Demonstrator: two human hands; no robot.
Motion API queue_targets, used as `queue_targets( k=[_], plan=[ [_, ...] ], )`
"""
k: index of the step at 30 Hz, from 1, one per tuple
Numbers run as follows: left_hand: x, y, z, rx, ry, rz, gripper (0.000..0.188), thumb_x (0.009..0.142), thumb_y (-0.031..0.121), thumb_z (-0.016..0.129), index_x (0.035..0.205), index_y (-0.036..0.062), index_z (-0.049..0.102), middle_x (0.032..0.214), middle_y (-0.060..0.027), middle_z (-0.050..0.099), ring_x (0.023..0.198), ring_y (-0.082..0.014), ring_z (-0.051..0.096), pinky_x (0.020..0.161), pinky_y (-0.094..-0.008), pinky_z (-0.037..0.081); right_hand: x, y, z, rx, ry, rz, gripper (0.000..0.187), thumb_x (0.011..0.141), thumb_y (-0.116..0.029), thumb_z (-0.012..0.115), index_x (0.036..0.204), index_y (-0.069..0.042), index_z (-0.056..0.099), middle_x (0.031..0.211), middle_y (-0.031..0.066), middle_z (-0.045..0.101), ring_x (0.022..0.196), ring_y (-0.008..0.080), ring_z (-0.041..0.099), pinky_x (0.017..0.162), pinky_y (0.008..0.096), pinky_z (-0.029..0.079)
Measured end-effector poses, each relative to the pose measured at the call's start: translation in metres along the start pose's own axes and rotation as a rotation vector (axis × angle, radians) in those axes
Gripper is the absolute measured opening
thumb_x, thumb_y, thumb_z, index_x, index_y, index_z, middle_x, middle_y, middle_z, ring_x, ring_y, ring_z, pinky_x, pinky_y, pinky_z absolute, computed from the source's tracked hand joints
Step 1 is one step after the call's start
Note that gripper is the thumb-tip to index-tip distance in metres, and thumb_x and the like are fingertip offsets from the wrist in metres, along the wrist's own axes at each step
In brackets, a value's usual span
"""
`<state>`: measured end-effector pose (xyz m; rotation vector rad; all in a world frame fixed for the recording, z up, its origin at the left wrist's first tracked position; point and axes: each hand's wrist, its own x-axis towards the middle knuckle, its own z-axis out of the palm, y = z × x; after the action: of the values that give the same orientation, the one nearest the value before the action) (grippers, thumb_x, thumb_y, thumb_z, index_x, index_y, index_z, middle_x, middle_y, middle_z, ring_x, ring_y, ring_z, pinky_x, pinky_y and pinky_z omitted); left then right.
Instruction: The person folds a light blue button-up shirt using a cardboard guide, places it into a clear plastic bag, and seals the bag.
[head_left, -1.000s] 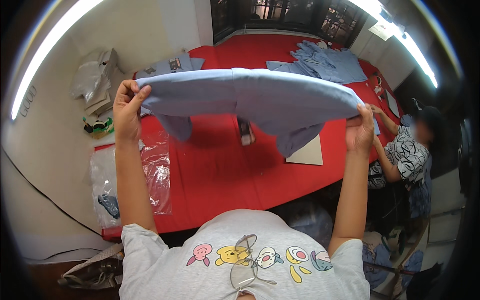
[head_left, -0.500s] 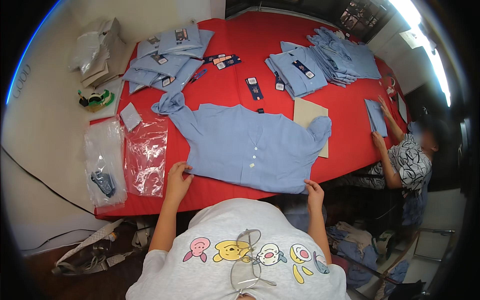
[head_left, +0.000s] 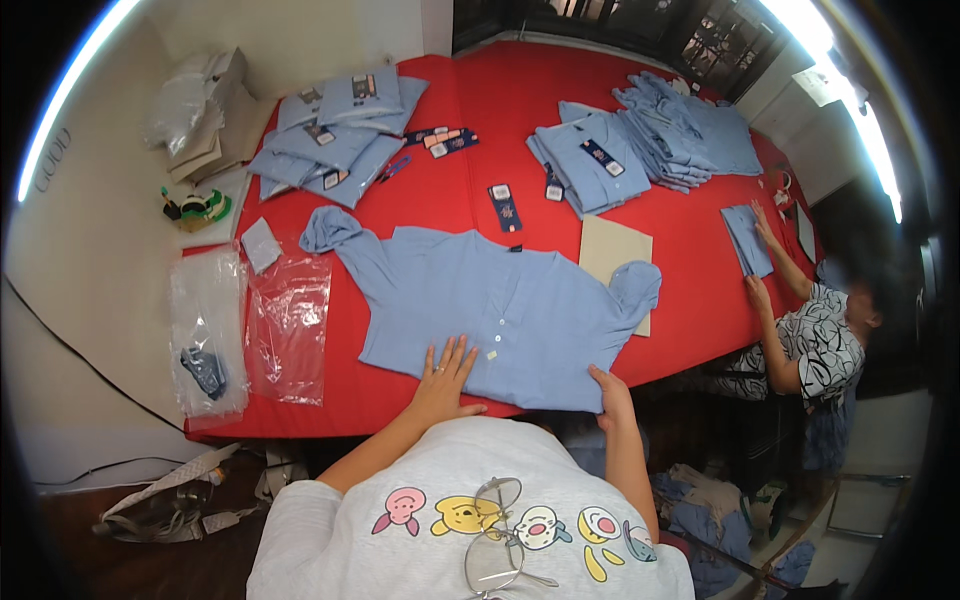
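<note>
A light blue short-sleeved blouse (head_left: 430, 290) lies spread on the red table, its buttoned neck opening facing up and its hem toward me. My left hand (head_left: 445, 388) rests flat on the lower front near the hem, fingers spread, a ring on one finger. At the hem's right corner, my right hand (head_left: 614, 397) grips the fabric edge, thumb on top; the other fingers are partly hidden. A beige cardboard sheet (head_left: 615, 247) sits partly under the right sleeve. Beyond the collar is a dark blue hang tag (head_left: 504, 207).
Clear plastic bags (head_left: 288, 335) lie at the left, near a tape dispenser (head_left: 203, 209). Bagged garments (head_left: 335, 150) are piled at the far left. Folded blue garments (head_left: 590, 160) stand in stacks at the far right. Another person's hands (head_left: 762, 255) hold a folded blue garment at the right.
My left hand has moved from the blouse's left hem corner to lie flat on its lower front. My right hand stays at the right corner. The view has shifted slightly.
</note>
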<state>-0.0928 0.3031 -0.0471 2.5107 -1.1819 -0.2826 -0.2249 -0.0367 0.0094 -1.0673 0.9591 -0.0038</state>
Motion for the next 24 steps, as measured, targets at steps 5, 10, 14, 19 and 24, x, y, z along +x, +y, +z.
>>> queue_targets(
  k=[5,10,14,19,24],
  plan=[
    [0.015,0.012,-0.001,0.033,0.012,-0.135,0.118,0.083,0.046,0.085,0.174,0.0071,0.022,0.182,-0.0224,0.012,0.168,-0.0409,0.012,0.131,-0.0685,0.009,-0.015,-0.063,0.042,0.147,-0.233,-0.225,0.052,0.107,-0.022,0.067,0.151,0.004,0.056,0.142,0.0142,0.069,0.128,0.0243,0.067,0.111,0.0390,0.053],
    [0.032,-0.001,0.001,-0.018,0.192,-0.398,0.091,0.095,0.021,0.070,0.173,0.0068,0.026,0.179,-0.0234,0.024,0.166,-0.0414,0.022,0.131,-0.0653,0.016,-0.029,-0.123,0.064,0.110,-0.376,-0.338,0.048,0.112,-0.022,0.062,0.153,0.001,0.056,0.143,0.0118,0.069,0.130,0.0222,0.066,0.110,0.0367,0.053],
    [0.058,-0.016,-0.006,-0.859,0.333,-0.595,0.058,0.115,0.027,0.039,0.168,0.0050,0.035,0.174,-0.0193,0.038,0.159,-0.0381,0.037,0.133,-0.0529,0.025,-0.018,-0.147,0.093,0.140,-0.521,-0.345,0.052,0.113,-0.020,0.059,0.160,-0.001,0.048,0.149,0.0119,0.064,0.132,0.0220,0.064,0.112,0.0358,0.052],
    [0.099,0.056,-0.135,-2.136,0.648,-0.207,0.059,0.119,0.044,0.030,0.163,0.0070,0.042,0.167,-0.0125,0.050,0.154,-0.0308,0.047,0.129,-0.0498,0.036,-0.016,-0.147,0.106,0.076,-0.612,-0.367,0.059,0.113,-0.017,0.057,0.166,0.000,0.036,0.155,0.0131,0.059,0.135,0.0219,0.063,0.111,0.0350,0.052],
    [0.090,0.082,-0.194,-2.189,0.746,0.010,0.056,0.119,0.043,0.032,0.160,0.0081,0.047,0.162,-0.0117,0.055,0.147,-0.0301,0.055,0.126,-0.0508,0.042,0.004,-0.130,0.081,-0.886,-0.692,-0.189,0.038,0.104,-0.020,0.073,0.132,0.005,0.070,0.122,0.0140,0.072,0.106,0.0172,0.069,0.097,0.0347,0.056]
  ],
)
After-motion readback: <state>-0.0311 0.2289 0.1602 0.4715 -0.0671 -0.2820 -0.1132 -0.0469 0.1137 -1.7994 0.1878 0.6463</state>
